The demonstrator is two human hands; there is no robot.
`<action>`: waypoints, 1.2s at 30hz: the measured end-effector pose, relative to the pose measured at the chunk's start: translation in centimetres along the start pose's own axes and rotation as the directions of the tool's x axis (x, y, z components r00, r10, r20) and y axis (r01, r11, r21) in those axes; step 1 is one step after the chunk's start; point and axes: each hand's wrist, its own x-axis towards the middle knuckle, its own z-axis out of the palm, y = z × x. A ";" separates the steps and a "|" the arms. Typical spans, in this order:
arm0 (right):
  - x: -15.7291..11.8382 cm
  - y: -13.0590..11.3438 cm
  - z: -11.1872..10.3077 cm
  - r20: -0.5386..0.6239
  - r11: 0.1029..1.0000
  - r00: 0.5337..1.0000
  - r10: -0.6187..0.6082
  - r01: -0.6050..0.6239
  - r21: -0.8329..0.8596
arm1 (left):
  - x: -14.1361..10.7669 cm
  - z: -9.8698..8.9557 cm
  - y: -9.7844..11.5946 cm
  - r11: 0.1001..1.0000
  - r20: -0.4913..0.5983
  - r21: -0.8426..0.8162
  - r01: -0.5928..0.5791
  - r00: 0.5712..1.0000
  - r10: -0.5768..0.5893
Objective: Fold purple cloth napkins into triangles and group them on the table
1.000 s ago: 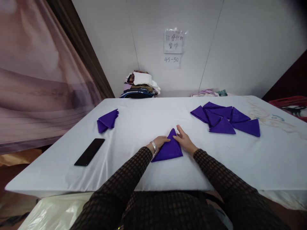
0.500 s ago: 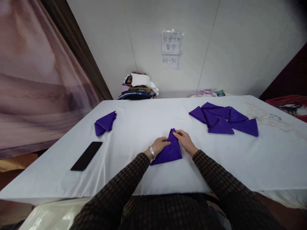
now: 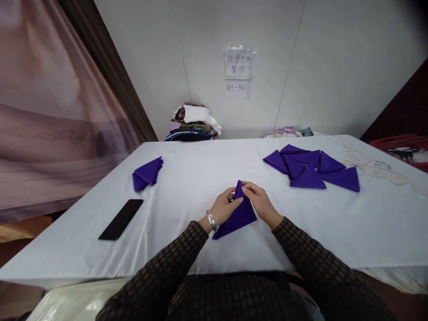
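Observation:
A purple cloth napkin [image 3: 236, 219], folded into a triangle, is held between both hands near the front middle of the table. My left hand [image 3: 223, 208] grips its left side, thumb on top and fingers behind the fold. At the upper right edge, close to the tip, my right hand [image 3: 259, 199] pinches the cloth with thumb and fingers. The napkin's tip points away from me and its wide edge faces me. To the right lie several folded purple napkins [image 3: 307, 177] in overlapping triangles. Another folded purple napkin bundle [image 3: 147, 173] rests at the left.
A black phone [image 3: 121, 219] lies at the left on the white-covered table [image 3: 187, 178]. Stacked clothes [image 3: 194, 122] and more fabric [image 3: 283, 132] are beyond the far edge. Handwritten paper signs [image 3: 238, 67] hang on the wall. A curtain [image 3: 67, 111] hangs at left; a red basket [image 3: 403, 143] stands at right.
The napkin has turned slightly and its wide edge now slants up to the right. My left hand has closed further around its left side, and its tip looks narrower.

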 end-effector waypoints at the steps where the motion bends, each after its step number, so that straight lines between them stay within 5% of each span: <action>1: -0.2 -0.2 0.1 0.002 1.000 1.000 0.005 -0.005 0.017 | -0.2 0.1 0.1 1.000 -0.006 0.010 -0.011 1.000 0.011; 18: -2.8 -2.5 2.2 -0.038 0.996 0.999 -0.014 0.017 0.083 | -2.6 0.6 1.8 0.909 -0.126 0.385 -0.162 0.966 0.226; 28: -3.4 -2.3 2.6 -0.024 0.991 0.992 -0.125 0.124 -0.047 | -2.9 1.0 3.2 0.982 -0.184 0.101 -0.162 0.967 0.179; 36: -3.9 -2.1 3.2 -0.035 0.984 0.985 -0.168 0.165 -0.064 | -3.2 0.9 3.8 0.990 -0.241 0.087 -0.107 0.962 0.125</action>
